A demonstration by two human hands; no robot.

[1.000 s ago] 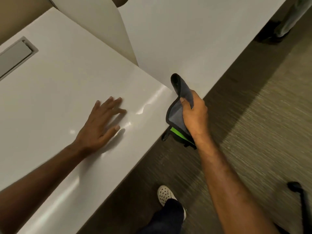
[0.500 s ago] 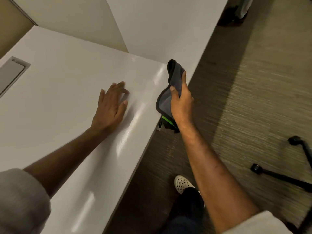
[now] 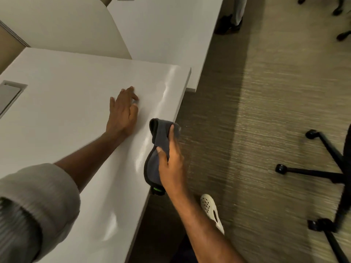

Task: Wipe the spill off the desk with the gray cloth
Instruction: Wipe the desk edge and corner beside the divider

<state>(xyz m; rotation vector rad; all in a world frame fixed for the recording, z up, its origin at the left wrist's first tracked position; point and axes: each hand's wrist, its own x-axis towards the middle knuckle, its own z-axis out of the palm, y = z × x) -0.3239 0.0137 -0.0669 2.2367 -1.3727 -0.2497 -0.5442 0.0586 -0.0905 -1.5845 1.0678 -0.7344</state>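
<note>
My right hand (image 3: 171,164) grips the gray cloth (image 3: 160,139), which is folded and has a black hem and a green tag. It hangs at the right edge of the white desk (image 3: 66,95), just above the desktop. My left hand (image 3: 122,112) lies flat on the desk, palm down with fingers spread, a little left of the cloth. Glossy streaks (image 3: 163,97) shine on the surface near the desk's right edge; whether they are liquid or reflections I cannot tell.
A grey cable hatch (image 3: 9,95) is set into the desk at far left. A second white desk (image 3: 161,31) stands beyond. On the carpet to the right is a black chair base (image 3: 326,173). My shoe (image 3: 211,209) is below, and another person's legs (image 3: 233,19) stand far back.
The view has swung left and tilted, so more floor and the chair base show. My right hand with the cloth came nearer along the desk's right edge. My left hand stays flat on the desk.
</note>
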